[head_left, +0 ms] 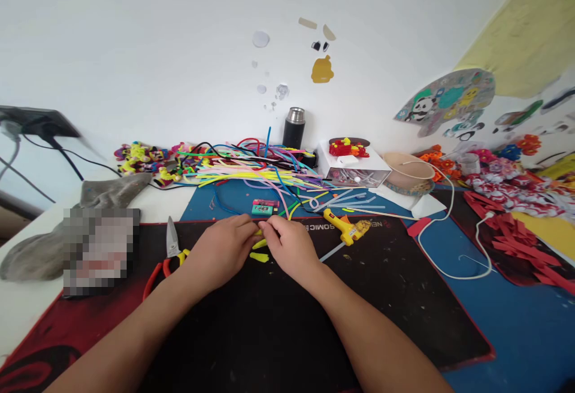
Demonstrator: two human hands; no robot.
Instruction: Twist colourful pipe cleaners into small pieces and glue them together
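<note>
My left hand (224,246) and my right hand (290,246) meet over the black desk mat (251,333), fingers closed. Between their fingertips they pinch a short yellow pipe cleaner piece (259,243), mostly covered by the fingers. Just below, another yellow piece (259,257) lies flat on the mat. Scissors (172,243) with red and yellow handles rest left of my left hand, blades pointing away. A yellow hot glue gun (348,228) with a glue stick lies to the right of my right hand. Beyond my fingers is a small pink and teal box (265,206).
A heap of coloured pipe cleaners (247,168) spans the back, before a black thermos (294,128). A white box (353,168) and a beige bowl (408,168) stand right of it. A white cable (442,273) loops near red strips (516,237). A blurred-out flat object (101,252) lies left.
</note>
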